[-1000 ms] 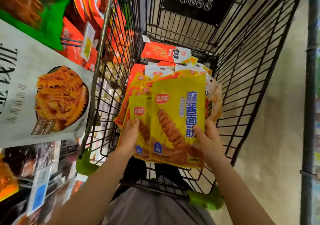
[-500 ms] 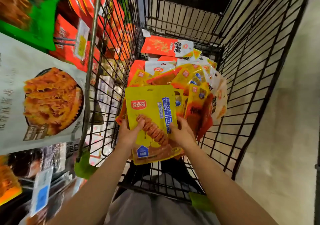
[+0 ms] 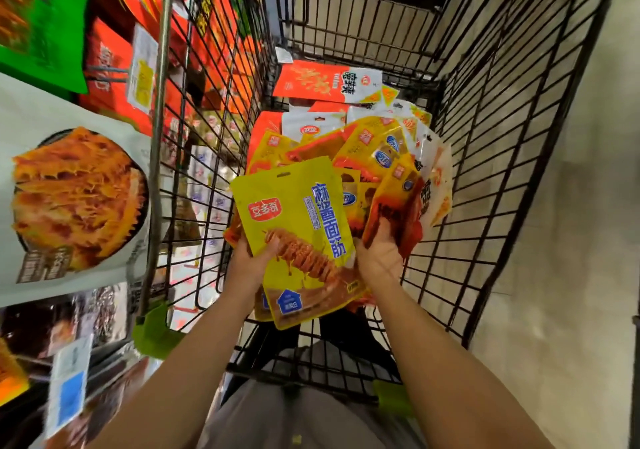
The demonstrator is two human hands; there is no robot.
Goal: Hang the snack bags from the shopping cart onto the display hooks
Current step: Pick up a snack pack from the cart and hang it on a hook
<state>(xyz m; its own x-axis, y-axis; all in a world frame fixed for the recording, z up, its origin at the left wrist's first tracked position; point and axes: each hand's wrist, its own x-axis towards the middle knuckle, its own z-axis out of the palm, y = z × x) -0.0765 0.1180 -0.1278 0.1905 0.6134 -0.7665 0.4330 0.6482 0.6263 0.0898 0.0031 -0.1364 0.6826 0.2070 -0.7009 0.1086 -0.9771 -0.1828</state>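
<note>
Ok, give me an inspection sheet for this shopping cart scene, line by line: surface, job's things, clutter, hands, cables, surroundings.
Surface: black wire shopping cart, its basket holding loose bags.
Job's things: yellow snack bag with blue lettering and a hang hole at its top, lifted above the pile of snack bags; orange and white bag lies at the far end.
Clutter: nothing seen.
Hands: left hand grips the yellow snack bag, thumb on its front; right hand grips a dark red bag beside it.
Cables: nothing seen.
Surroundings: display bags hang at left, with a price tag; pale floor at right.
</note>
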